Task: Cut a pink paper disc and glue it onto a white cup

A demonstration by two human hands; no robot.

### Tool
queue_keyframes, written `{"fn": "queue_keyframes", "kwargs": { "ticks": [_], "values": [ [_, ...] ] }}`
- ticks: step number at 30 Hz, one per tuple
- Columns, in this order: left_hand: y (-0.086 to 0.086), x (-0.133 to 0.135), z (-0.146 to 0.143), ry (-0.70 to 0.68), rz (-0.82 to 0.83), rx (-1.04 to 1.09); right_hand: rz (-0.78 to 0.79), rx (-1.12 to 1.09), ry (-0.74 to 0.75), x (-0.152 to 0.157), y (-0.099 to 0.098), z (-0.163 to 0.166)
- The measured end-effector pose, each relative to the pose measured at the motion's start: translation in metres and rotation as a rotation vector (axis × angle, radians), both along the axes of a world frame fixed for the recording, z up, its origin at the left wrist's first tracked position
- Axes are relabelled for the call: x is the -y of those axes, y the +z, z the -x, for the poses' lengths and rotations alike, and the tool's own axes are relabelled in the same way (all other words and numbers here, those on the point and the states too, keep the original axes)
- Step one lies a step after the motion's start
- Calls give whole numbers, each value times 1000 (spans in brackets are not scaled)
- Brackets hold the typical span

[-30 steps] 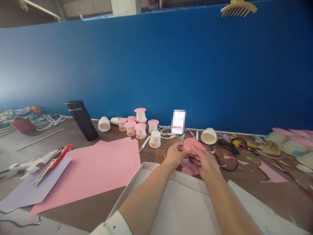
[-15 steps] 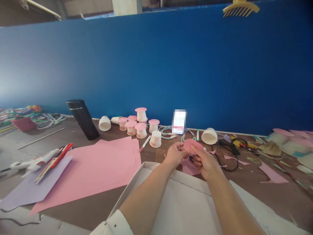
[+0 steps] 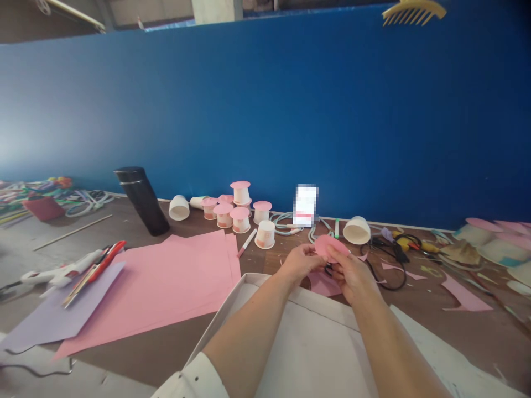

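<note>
You pinch the pink paper disc between the fingers of your left hand and right hand, above the counter just beyond the white tray, with a pink scrap below and a bare upside-down cup standing to the left.

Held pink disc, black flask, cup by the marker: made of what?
Disc: probably matte paper or thin card; flat, thin, pink like the sheets.
Flask: perhaps coated metal, possibly plastic; dark, smooth, soft sheen.
Cup: likely paper, fairly matte; pale, printed side.
</note>
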State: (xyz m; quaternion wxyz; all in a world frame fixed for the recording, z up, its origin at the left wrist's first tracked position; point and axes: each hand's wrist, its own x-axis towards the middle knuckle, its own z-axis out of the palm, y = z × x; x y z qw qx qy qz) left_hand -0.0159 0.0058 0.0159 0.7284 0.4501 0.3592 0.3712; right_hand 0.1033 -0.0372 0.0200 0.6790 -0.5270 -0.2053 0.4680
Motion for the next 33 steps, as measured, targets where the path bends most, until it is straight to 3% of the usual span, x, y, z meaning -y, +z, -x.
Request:
{"fn": "queue_keyframes", "kwargs": {
  "ticks": [7, 15, 26, 33],
  "values": [
    [-5, -2, 1, 13, -35, -130, -29, -8, 73, 0, -1, 3],
    [-4, -6, 3, 58, 0, -65, -100, -178, 193, 3, 3, -3],
    [-11, -8, 1, 14, -23, -33, -47, -22, 139, -1, -5, -3],
    [-6, -5, 2, 41, -46, -93, -32, 23, 110, -2, -6, -1]
  ]
}}
